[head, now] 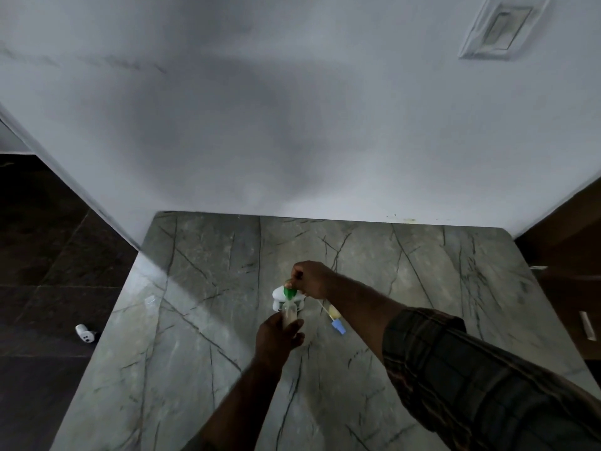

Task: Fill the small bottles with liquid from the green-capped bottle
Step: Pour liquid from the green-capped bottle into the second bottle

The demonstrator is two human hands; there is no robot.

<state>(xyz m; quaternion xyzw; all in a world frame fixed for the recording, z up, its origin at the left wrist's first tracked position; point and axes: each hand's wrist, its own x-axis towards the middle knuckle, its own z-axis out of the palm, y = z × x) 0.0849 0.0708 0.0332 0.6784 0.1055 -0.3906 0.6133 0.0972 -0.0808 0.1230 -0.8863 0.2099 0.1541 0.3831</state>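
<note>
My left hand [278,333] is wrapped around the body of a pale, translucent bottle [289,312] held upright above the grey marble table [211,304]. My right hand [309,278] pinches the top of its green cap [288,291] from above. Right behind the bottle sits a white rounded object [280,292]; I cannot tell what it is. To the right, partly under my right forearm, lies a small yellowish bottle [334,310] with a blue cap [338,327] and a thin white stick beside it.
A white wall runs along the table's far edge. Dark floor lies to the left, with a small white device [85,333] on it. Brown furniture stands to the right of the table.
</note>
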